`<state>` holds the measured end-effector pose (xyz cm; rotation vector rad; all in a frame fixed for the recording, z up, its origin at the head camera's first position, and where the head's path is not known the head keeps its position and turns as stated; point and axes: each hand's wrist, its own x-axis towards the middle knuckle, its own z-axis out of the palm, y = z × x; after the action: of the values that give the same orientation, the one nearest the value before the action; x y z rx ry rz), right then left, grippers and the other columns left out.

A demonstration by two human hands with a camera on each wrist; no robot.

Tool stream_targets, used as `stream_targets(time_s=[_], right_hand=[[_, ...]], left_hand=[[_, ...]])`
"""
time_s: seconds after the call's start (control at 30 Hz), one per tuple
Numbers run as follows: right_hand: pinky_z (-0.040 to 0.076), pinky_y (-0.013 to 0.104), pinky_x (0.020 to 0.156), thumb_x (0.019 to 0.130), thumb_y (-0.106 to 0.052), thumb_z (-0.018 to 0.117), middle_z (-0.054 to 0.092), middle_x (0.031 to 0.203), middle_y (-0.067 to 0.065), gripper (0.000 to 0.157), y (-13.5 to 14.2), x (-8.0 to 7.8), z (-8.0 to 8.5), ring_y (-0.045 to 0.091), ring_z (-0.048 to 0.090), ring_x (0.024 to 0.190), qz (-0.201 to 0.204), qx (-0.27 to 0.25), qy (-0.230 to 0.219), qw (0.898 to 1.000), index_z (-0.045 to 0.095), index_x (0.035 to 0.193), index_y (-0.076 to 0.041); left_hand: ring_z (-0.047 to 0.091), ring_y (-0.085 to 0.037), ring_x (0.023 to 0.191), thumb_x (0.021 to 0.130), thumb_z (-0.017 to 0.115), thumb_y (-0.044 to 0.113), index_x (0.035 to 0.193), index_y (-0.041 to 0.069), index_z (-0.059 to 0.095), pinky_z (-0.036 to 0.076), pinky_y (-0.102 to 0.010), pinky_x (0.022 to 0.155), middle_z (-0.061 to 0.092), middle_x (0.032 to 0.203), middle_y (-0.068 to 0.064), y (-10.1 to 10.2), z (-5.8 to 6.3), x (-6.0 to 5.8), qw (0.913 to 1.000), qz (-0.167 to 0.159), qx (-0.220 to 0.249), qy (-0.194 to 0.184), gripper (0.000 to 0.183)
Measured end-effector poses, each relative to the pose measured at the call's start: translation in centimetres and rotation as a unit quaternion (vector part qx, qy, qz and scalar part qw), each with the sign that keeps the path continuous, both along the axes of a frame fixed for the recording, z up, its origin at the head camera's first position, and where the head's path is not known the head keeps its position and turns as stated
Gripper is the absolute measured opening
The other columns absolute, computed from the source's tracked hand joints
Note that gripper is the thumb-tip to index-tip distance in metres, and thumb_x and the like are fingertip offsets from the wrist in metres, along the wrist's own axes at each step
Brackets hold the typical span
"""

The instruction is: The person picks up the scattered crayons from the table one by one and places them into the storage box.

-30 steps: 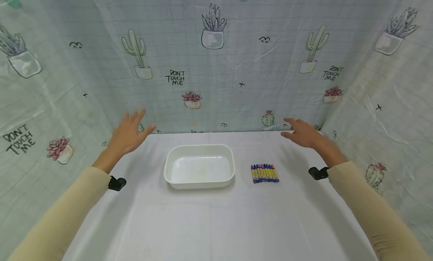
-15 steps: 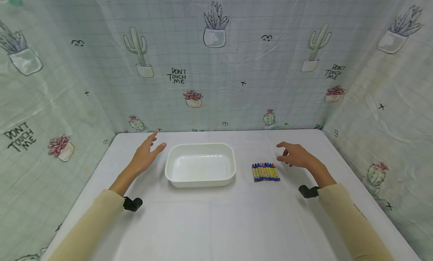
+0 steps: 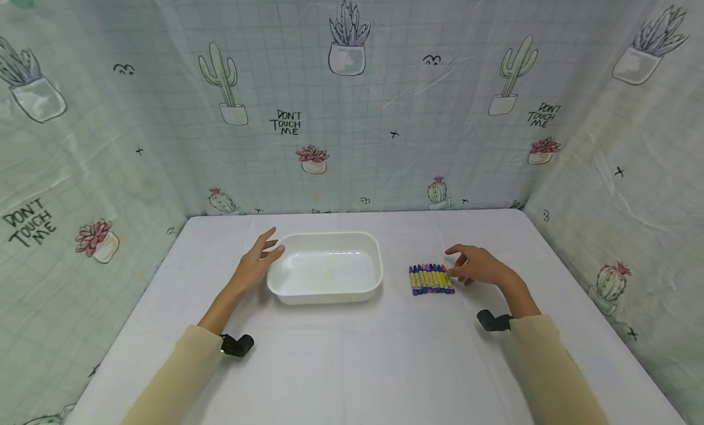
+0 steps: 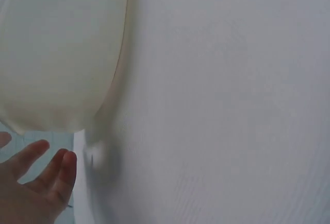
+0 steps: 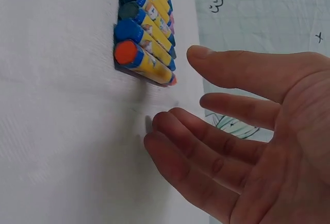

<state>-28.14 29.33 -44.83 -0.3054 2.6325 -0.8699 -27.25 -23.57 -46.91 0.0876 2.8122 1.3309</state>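
A white rectangular tray (image 3: 324, 299) with rounded corners stands on the table left of centre. My left hand (image 3: 255, 268) is at its left end, fingers spread, thumb tip right by the rim; the left wrist view shows the fingers (image 4: 64, 175) just off the tray wall (image 4: 62, 116). To the right of the tray lies a row of crayons (image 3: 431, 280) with yellow wrappers, side by side. My right hand (image 3: 480, 267) hovers at the row's right end, fingers loosely bent around nothing. In the right wrist view an orange crayon (image 5: 147, 65) ends the row, nearest the thumb.
A white cloth covers the table (image 3: 341, 370). Behind it and at both sides hangs a pale curtain (image 3: 363, 107) printed with cacti. Each wrist wears a black camera mount, such as the left mount (image 3: 238, 345).
Both hands have come down from raised positions near the back of the table. The left moved right to the tray's end; the right moved toward the crayons. Tray and crayons have not moved.
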Motion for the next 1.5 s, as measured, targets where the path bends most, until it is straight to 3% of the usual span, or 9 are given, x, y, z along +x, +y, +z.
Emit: stream_targets(time_s=[0.23,0.6,0.97,1.5], right_hand=[[0.061,0.034,0.070,0.094,-0.021,0.076,0.067,0.098,0.014,0.063,-0.4,0.3,-1.0,0.019,0.066,0.075,-0.007,-0.016,-0.008,1.000,0.049,0.146,0.002],[0.060,0.034,0.068,0.092,-0.014,0.074,0.067,0.091,0.013,0.060,-1.1,0.4,-1.0,0.019,0.066,0.072,0.006,-0.039,-0.003,0.999,0.051,0.144,0.006],[0.064,0.037,0.074,0.094,-0.008,0.069,0.068,0.103,0.019,0.044,-0.7,0.1,-0.9,0.020,0.069,0.079,0.012,-0.058,-0.032,0.998,0.059,0.134,0.009],[0.061,0.036,0.073,0.088,-0.006,0.072,0.067,0.101,0.019,0.045,-1.1,0.4,-0.8,0.021,0.067,0.078,-0.022,-0.063,-0.046,0.997,0.054,0.127,0.006]], left_hand=[[0.048,-0.047,0.143,0.108,0.047,0.049,0.167,0.028,0.018,0.049,-0.063,0.108,0.036,0.164,-0.025,0.9,-0.5,0.3,0.9990,0.005,0.045,-0.006,0.069],[0.043,-0.048,0.147,0.111,0.040,0.040,0.167,0.033,0.016,0.045,-0.064,0.112,0.032,0.166,-0.024,1.2,-1.1,0.7,0.9964,0.011,0.083,-0.011,0.061],[0.022,-0.038,0.160,0.111,0.036,0.028,0.166,0.035,0.022,0.021,-0.063,0.127,0.022,0.174,-0.005,1.6,-1.3,0.7,0.9975,0.015,0.068,-0.013,0.056],[0.023,-0.039,0.159,0.112,0.035,0.027,0.165,0.035,0.024,0.022,-0.063,0.126,0.024,0.173,-0.009,1.4,-1.5,0.4,0.9986,0.005,0.049,-0.018,0.055]])
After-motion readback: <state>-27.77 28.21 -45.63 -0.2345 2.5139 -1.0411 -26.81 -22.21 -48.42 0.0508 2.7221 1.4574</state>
